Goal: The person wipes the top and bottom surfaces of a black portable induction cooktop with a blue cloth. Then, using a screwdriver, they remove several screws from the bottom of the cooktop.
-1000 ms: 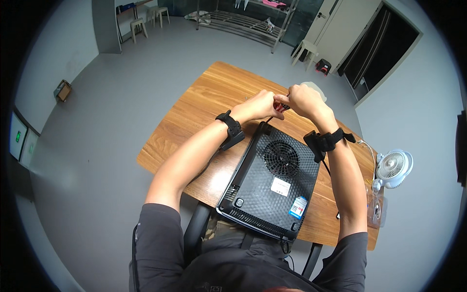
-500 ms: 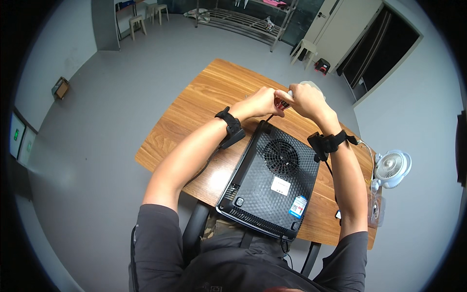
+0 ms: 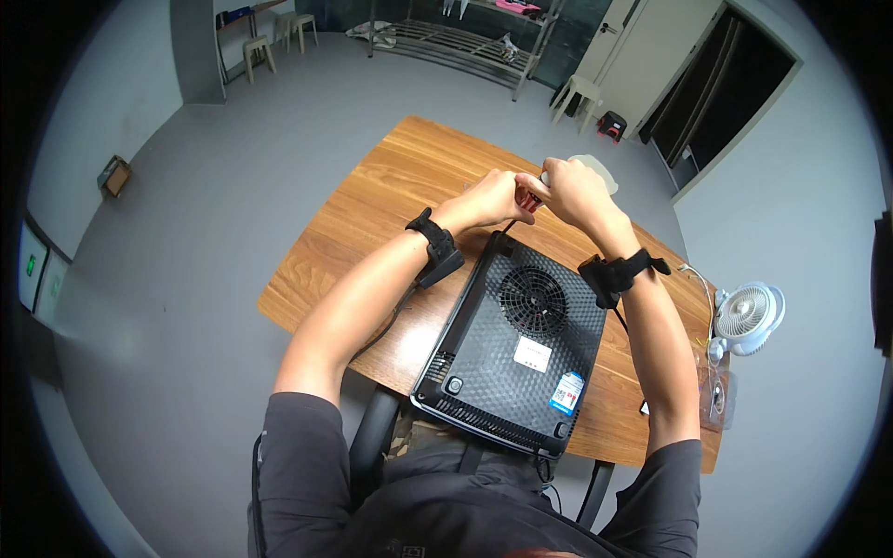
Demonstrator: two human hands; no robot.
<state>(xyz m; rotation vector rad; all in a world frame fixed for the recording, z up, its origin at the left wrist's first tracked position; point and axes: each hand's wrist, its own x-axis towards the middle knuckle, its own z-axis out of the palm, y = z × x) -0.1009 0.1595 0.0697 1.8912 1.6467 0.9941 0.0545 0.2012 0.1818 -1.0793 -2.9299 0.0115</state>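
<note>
Beyond the far edge of an upturned black induction cooker [image 3: 507, 372], my two hands meet over the wooden table. My left hand [image 3: 490, 198] is closed around a small red container [image 3: 530, 200], mostly hidden by the fingers. Bent over it from the right, my right hand [image 3: 575, 191] is closed at the container's whitish top [image 3: 545, 178]. Whether that top is a cap is too small to tell. The cooker's underside faces up, showing a round fan grille [image 3: 533, 301], a white label and a blue-and-white sticker. Neither hand touches the cooker.
The wooden table [image 3: 372, 200] extends left of the cooker. Behind my right hand lies a pale round dish-like thing [image 3: 598, 174]. At the right edge stand a small white fan [image 3: 747, 314] and a clear plastic container [image 3: 718, 400]. A stool [image 3: 577, 98] stands beyond the table.
Both hands stay joined at the red container, with only a slight shift of the fingers. My right forearm has moved a little left. The whole view has shifted slightly.
</note>
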